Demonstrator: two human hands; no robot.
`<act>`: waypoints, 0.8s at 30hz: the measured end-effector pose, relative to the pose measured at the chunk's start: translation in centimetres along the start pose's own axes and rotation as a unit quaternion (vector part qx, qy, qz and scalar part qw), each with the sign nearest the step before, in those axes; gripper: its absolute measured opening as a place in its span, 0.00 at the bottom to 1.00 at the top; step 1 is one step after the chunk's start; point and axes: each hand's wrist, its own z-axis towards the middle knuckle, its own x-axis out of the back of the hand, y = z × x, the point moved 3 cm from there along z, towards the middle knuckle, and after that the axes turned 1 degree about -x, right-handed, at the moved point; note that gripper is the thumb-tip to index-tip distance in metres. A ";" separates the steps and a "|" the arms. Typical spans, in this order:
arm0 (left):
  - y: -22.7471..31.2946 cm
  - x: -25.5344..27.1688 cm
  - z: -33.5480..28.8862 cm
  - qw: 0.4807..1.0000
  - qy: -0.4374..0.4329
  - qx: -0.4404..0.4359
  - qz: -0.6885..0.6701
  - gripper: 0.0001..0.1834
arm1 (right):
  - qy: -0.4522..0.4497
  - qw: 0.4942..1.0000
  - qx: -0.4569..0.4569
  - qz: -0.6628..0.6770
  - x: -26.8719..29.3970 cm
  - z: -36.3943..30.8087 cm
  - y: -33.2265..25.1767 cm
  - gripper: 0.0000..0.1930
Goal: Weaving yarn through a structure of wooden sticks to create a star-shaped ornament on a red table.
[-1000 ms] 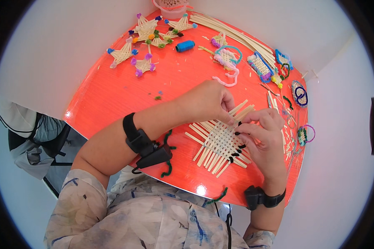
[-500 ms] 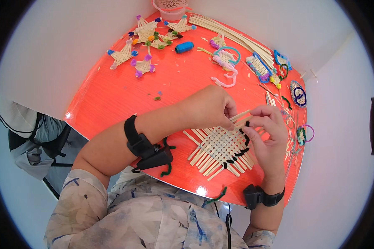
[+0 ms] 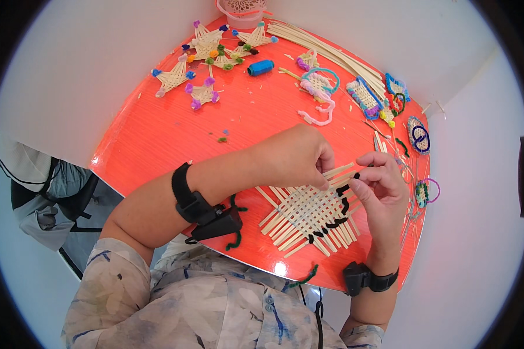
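A woven mat of pale flat bamboo strips [image 3: 308, 212] lies near the table's front edge, its loose strip ends sticking out on its sides. A black fuzzy pipe cleaner [image 3: 344, 205] winds in and out along its right and lower right edge. My left hand [image 3: 308, 158] reaches across from the left and grips the mat's upper edge, fingers closed at the strip ends. On the right, my right hand [image 3: 381, 189] pinches the free end of the pipe cleaner between thumb and fingers, just off the mat's upper right corner.
Woven stars with coloured tips [image 3: 206, 43] and a blue thread spool [image 3: 261, 68] lie at the back. A bundle of long strips [image 3: 332, 49] runs along the far edge. Small woven pieces [image 3: 364, 96] line the right side. Green pipe cleaner bits [image 3: 304, 276] lie near the front edge.
My right hand has shifted slightly right and down, drawing the black pipe cleaner's end away from the mat. The mat has turned a little; my left hand keeps its grip.
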 end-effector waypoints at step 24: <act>0.1 -0.2 0.0 1.000 0.005 0.017 -0.018 0.10 | 0.079 0.989 -0.044 0.113 0.1 -0.4 1.2 0.05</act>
